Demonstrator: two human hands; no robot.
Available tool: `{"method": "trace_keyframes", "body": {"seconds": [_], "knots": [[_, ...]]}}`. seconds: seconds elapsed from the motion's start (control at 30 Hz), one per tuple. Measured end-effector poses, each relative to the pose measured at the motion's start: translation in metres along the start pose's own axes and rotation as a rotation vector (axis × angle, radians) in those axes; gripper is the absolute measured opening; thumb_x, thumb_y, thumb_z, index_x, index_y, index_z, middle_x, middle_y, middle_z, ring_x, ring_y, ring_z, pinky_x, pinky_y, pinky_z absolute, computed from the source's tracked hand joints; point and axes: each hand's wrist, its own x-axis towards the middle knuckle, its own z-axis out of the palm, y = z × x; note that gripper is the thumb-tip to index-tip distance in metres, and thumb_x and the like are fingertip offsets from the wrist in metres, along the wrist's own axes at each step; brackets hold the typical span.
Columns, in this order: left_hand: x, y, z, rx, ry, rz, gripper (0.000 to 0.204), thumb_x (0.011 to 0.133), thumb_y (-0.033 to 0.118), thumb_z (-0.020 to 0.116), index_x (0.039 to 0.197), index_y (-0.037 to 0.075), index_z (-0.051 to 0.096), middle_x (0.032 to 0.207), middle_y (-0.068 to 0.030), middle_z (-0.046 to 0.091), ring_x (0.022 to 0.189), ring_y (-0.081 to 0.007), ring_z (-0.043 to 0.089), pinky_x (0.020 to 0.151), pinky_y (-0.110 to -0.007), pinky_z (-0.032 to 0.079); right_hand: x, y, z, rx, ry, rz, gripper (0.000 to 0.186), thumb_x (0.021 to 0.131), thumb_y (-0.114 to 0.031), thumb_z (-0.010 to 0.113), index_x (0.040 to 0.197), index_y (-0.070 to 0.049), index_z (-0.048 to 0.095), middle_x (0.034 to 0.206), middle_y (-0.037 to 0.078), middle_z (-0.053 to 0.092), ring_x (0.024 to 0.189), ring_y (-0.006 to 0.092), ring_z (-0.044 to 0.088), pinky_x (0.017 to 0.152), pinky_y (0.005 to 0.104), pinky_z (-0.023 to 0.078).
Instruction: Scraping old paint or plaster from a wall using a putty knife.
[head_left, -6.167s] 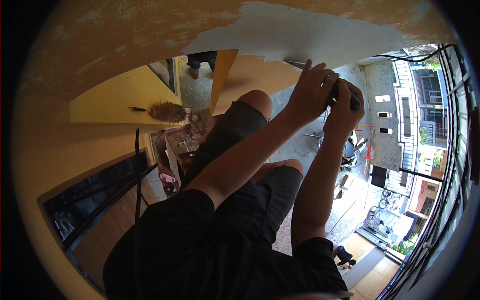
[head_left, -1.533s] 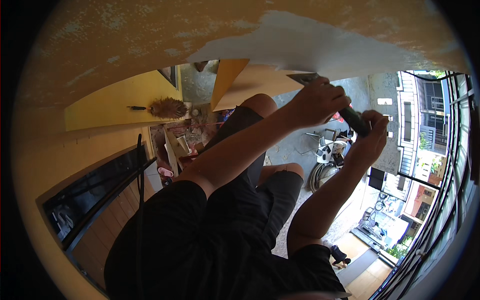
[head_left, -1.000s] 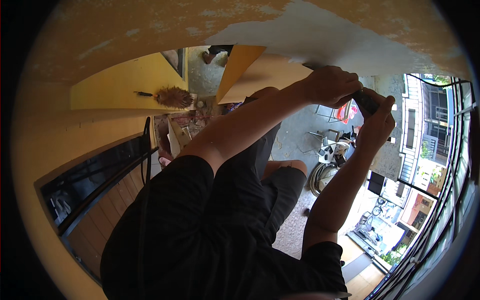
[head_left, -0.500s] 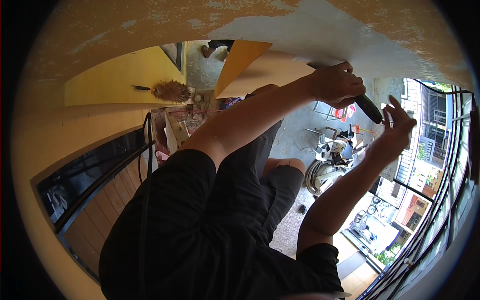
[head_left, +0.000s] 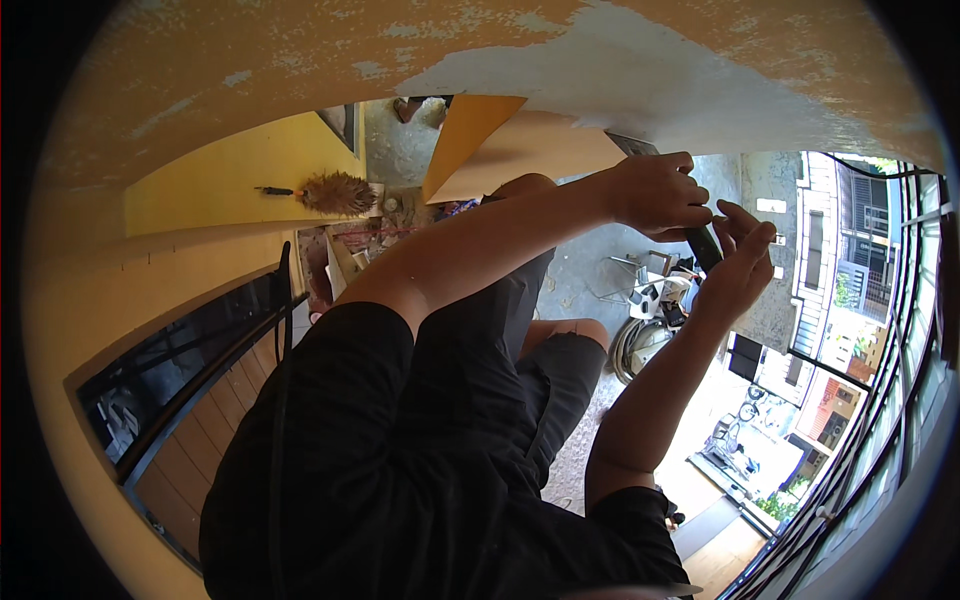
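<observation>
My left hand [head_left: 660, 195] is closed round a scraper [head_left: 704, 248] with a dark handle. The scraper's flat dark blade sticks out past the far side of that hand, close to the wall [head_left: 620, 75]. At the handle's other end, my right hand [head_left: 738, 258] has its fingers bent about it and close to the left hand. Worn yellow-orange paint covers this wall, with a large bare grey patch in front of my hands.
A feather duster [head_left: 338, 194] lies on a yellow ledge at the left. Below, a coiled hose [head_left: 630, 350] and assorted items sit on the grey floor. A person's foot [head_left: 405, 109] shows at the far side. Metal bars [head_left: 885, 400] run along the right.
My right hand has moved left and in to the scraper's handle, where it was apart before. The left hand with the scraper has shifted slightly left and nearer to me.
</observation>
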Motion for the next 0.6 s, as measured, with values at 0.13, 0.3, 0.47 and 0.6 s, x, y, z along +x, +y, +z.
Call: {"method": "trace_keyframes", "body": {"seconds": [0.13,0.3,0.47,0.6], "knots": [[0.007,0.003,0.010,-0.111,-0.071,-0.130,0.026,0.070,0.023,0.068,0.092,0.013,0.057,0.069,-0.0032,0.060,0.062,-0.0233,0.061,0.068,-0.038,0.048,0.002,-0.002,0.012,0.110,0.084,-0.008,0.056,0.100,-0.039,0.030,0.088,0.002,0.067,0.086,0.013,0.066,0.082,0.0238,0.064,0.080,0.0363,0.051],[-0.007,-0.007,0.004,-0.199,-0.090,-0.156,0.026,0.067,0.021,0.070,0.089,0.013,0.059,0.058,-0.0045,0.057,0.052,-0.0276,0.059,0.053,-0.038,0.048,0.000,-0.004,0.024,-0.044,-0.021,-0.171,0.048,0.099,-0.034,0.038,0.082,0.002,0.066,0.076,0.008,0.063,0.075,0.0176,0.059,0.071,0.0310,0.043],[0.003,0.004,0.005,-0.149,-0.187,-0.075,0.020,0.070,0.031,0.068,0.073,0.014,0.059,0.056,-0.0060,0.059,0.053,-0.0302,0.062,0.050,-0.041,0.050,-0.004,0.007,0.000,0.024,-0.016,-0.121,0.044,0.099,-0.030,0.041,0.082,0.001,0.067,0.075,0.006,0.063,0.074,0.0149,0.059,0.072,0.0310,0.043],[0.012,0.003,0.006,-0.144,-0.211,-0.091,0.043,0.068,0.029,0.071,0.108,0.021,0.056,0.055,-0.0054,0.057,0.051,-0.0284,0.060,0.049,-0.038,0.049,-0.005,0.005,-0.004,-0.014,-0.021,-0.136,0.044,0.099,-0.031,0.041,0.083,0.000,0.068,0.076,0.006,0.065,0.075,0.0150,0.060,0.074,0.0312,0.044]]}}
